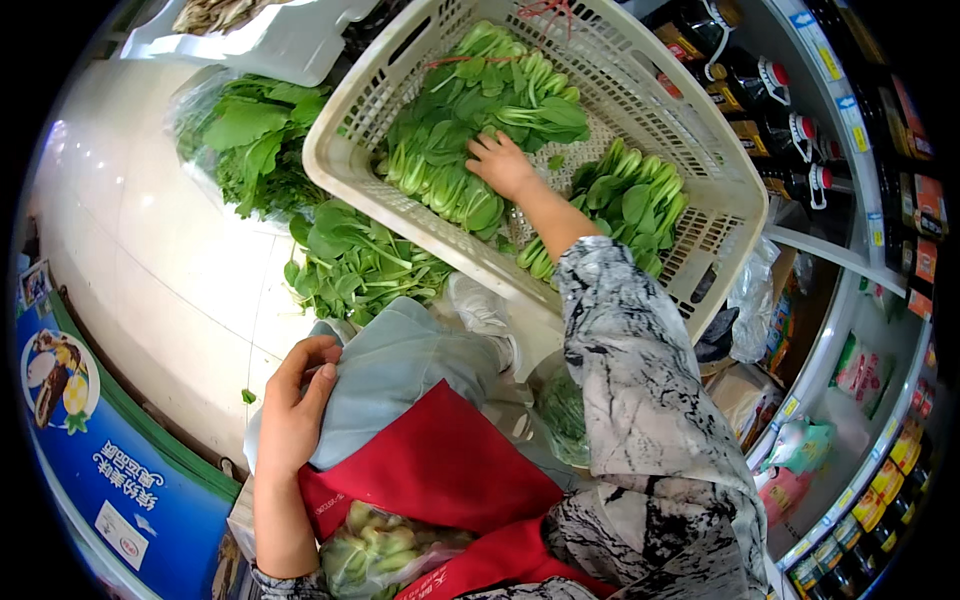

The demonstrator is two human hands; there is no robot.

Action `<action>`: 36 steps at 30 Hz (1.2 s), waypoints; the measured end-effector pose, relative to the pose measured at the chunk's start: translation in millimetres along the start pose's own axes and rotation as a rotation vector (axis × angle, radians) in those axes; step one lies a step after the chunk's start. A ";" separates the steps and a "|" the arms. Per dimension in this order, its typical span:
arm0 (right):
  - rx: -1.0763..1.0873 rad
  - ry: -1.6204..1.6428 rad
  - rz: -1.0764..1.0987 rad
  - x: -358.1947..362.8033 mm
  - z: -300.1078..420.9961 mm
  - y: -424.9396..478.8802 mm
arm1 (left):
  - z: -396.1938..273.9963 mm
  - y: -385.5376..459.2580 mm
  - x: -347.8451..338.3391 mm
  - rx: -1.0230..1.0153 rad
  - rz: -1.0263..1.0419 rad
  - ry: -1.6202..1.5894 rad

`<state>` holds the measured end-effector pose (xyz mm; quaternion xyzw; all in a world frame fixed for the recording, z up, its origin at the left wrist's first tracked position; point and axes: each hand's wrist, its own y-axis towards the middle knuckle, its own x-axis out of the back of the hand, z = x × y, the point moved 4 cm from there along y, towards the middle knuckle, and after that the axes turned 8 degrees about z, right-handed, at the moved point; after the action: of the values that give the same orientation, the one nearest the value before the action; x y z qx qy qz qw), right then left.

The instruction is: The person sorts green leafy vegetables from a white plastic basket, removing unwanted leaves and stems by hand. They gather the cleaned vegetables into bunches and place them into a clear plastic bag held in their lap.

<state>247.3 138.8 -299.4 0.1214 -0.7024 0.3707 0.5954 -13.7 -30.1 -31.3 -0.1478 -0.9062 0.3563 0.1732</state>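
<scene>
My right hand lies on bundles of leafy greens with pale green stems, its fingers spread over the leaves. These greens fill the left part of a cream plastic crate with slotted walls. A second heap of the same greens sits to the right in the crate, partly behind my forearm. My left hand rests at my knee, fingers loosely curved and holding nothing. A red apron covers my lap, with a clear plastic bag of green produce against it.
Loose greens and a bag of larger leaves lie on the tiled floor left of the crate. A white foam box stands behind. Shelves with dark bottles line the right; a blue printed panel borders the left.
</scene>
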 end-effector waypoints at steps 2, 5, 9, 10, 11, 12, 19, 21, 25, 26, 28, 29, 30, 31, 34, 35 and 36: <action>-0.002 0.095 -0.024 17.7 -5.9 0.4 | -0.8 0.1 0.5 -0.017 -0.006 0.005; -0.298 0.901 0.027 81.4 -18.3 -10.9 | 5.5 -3.3 2.2 -0.059 -0.072 -0.018; -0.025 1.738 -0.205 141.5 -7.3 -44.8 | -4.1 -6.1 7.9 -0.150 -0.188 0.045; 0.023 1.710 -0.132 161.2 3.7 -53.0 | -0.5 -5.1 9.4 -0.191 -0.202 0.009; 0.074 1.679 -0.065 182.1 18.2 -61.1 | 4.5 -4.5 11.2 -0.233 -0.220 -0.021; 0.129 1.690 -0.118 206.0 36.0 -69.7 | 3.1 -5.1 12.7 -0.312 -0.217 -0.045; 0.386 1.881 -0.231 287.4 151.4 -76.0 | 1.8 -9.1 12.1 -0.557 -0.071 -0.406; 0.318 1.774 -0.253 295.4 168.0 -73.7 | 1.3 -14.8 18.4 -0.500 -0.016 -0.470; 0.224 1.526 -0.262 294.2 181.2 -71.1 | 4.7 -22.0 28.6 -0.546 -0.186 -0.504; 0.334 1.549 -0.245 297.3 189.7 -75.9 | 6.5 -24.1 30.8 -0.559 -0.321 -0.461; 0.351 1.720 -0.157 277.1 196.2 -76.6 | 5.5 -25.3 30.2 -0.565 -0.445 -0.278; 0.357 1.807 -0.116 269.8 197.1 -77.9 | 2.3 -26.9 29.8 -0.568 -0.505 -0.184; 0.376 1.874 -0.113 268.6 198.9 -80.4 | 0.4 -30.7 30.1 -0.585 -0.541 -0.224; 0.365 1.897 -0.121 266.8 200.5 -82.1 | 0.9 -31.5 29.5 -0.584 -0.546 -0.231; 0.368 1.955 -0.162 262.4 205.2 -83.8 | 2.6 -32.1 31.0 -0.603 -0.558 -0.251; 0.360 1.951 -0.162 261.8 204.7 -84.4 | 2.7 -31.1 30.8 -0.611 -0.548 -0.237; 0.356 1.951 -0.161 261.8 204.9 -83.7 | 3.1 -31.0 32.0 -0.617 -0.541 -0.220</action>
<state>77.1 15.2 -28.7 -0.1016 0.1708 0.3667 0.9088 -48.1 -41.2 -5.2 0.0894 -0.9896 0.0235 0.1105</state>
